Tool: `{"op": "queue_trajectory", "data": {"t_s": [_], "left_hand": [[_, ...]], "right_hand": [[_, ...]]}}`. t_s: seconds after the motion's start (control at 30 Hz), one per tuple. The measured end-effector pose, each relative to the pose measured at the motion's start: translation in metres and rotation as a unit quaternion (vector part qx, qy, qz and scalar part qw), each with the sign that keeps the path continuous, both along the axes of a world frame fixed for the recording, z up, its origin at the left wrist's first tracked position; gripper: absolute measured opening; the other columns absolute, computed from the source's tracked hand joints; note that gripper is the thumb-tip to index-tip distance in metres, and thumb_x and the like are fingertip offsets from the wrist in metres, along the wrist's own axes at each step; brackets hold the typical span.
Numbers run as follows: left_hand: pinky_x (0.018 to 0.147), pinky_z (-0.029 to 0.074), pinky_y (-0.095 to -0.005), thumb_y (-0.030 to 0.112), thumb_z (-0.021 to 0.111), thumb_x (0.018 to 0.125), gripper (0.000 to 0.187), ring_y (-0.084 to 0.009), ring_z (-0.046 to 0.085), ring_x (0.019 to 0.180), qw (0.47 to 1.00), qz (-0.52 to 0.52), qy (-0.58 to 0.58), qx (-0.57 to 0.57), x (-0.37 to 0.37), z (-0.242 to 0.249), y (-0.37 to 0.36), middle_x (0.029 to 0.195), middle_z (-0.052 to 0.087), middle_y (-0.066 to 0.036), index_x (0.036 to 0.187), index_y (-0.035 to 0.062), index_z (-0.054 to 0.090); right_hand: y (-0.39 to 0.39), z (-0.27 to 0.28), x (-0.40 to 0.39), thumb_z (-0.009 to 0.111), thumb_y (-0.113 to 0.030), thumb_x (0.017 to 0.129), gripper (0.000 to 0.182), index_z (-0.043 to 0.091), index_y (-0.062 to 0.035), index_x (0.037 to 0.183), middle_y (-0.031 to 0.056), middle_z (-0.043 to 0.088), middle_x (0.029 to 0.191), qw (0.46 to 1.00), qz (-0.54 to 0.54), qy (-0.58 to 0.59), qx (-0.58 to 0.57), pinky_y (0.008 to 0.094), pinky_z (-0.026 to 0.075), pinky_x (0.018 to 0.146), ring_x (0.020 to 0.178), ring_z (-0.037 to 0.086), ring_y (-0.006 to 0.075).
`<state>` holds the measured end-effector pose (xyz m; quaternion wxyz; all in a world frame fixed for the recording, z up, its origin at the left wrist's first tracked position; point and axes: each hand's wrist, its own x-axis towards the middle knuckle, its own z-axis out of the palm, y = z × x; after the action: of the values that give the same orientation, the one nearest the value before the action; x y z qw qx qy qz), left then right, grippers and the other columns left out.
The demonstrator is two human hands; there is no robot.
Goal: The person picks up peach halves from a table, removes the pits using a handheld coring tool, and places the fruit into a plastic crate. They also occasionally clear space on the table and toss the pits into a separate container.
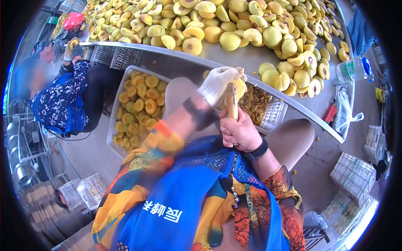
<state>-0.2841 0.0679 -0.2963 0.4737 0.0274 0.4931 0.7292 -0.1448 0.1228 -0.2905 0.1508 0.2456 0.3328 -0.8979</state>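
My left hand, in a white knit glove, is closed around a yellow peach half near the table's edge. Bare and wrapped around a wooden handle, my right hand holds a pitting tool upright. The tool's metal end is right at the peach half, partly hidden by the fruit and the glove. Below my hands, a white crate holds brown pits and scraps. Left of my knee, a white crate is filled with pitted peach halves.
A metal table bears a large heap of peach halves. On its right end are a clear jug and a plastic bag. Another person sits at the left, handling fruit. White crates stand at the lower right.
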Motion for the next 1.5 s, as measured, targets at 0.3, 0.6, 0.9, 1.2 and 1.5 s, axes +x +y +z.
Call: {"op": "queue_trajectory", "data": {"t_s": [0.3,0.6,0.9,1.2,1.5], "left_hand": [[0.05,0.043,-0.0227,0.033,0.061,0.083,0.032,-0.0101,0.054,0.056,0.972,-0.001,0.227,-0.067,0.003,0.001,0.001,0.068,0.061,-0.005,0.079,0.0005,0.064],[0.05,0.044,-0.0233,0.038,0.058,0.084,0.038,-0.0106,0.055,0.056,0.985,0.095,0.142,-0.025,0.012,-0.015,0.002,0.069,0.06,-0.006,0.077,0.0011,0.064],[0.051,0.047,-0.0301,0.047,0.04,0.088,0.039,-0.0227,0.057,0.055,0.964,0.238,-0.116,-0.031,-0.036,-0.009,-0.059,0.072,0.06,-0.01,0.088,0.0103,0.053],[0.075,0.047,-0.0362,0.036,0.065,0.074,0.031,-0.0293,0.06,0.081,0.552,0.089,0.61,-0.561,-0.063,-0.02,-0.222,0.097,0.063,-0.011,0.086,0.0074,0.066],[0.069,0.048,-0.0388,0.028,0.06,0.075,0.032,-0.0266,0.059,0.086,0.504,-0.018,0.789,-0.35,-0.081,0.009,0.032,0.092,0.06,-0.01,0.101,0.0112,0.057]], "right_hand": [[0.002,-0.008,0.003,0.046,0.0,0.082,0.016,0.042,-0.0077,0.095,0.0009,0.038,0.056,0.999,0.021,0.026,0.013,0.0231,0.032,0.033,0.035,0.032,0.0065],[0.004,-0.013,0.002,0.045,-0.001,0.082,0.015,0.042,-0.0073,0.096,0.0007,0.036,0.054,0.998,0.034,0.048,-0.016,0.0234,0.029,0.031,0.033,0.03,0.007],[0.011,-0.023,0.011,0.047,-0.005,0.086,0.015,0.042,-0.0082,0.1,-0.001,0.032,0.051,0.968,-0.011,0.196,-0.153,0.0229,0.026,0.03,0.032,0.026,0.0061],[0.021,-0.075,-0.002,0.062,-0.024,0.075,0.044,0.046,0.0025,0.106,0.029,0.059,0.082,0.765,0.093,-0.056,0.635,0.047,0.047,0.071,0.08,0.057,0.0436],[0.016,-0.052,0.001,0.063,-0.019,0.074,0.048,0.044,-0.0028,0.114,0.026,0.06,0.086,0.782,0.071,-0.05,0.618,0.0451,0.046,0.073,0.084,0.058,0.0418]]}}
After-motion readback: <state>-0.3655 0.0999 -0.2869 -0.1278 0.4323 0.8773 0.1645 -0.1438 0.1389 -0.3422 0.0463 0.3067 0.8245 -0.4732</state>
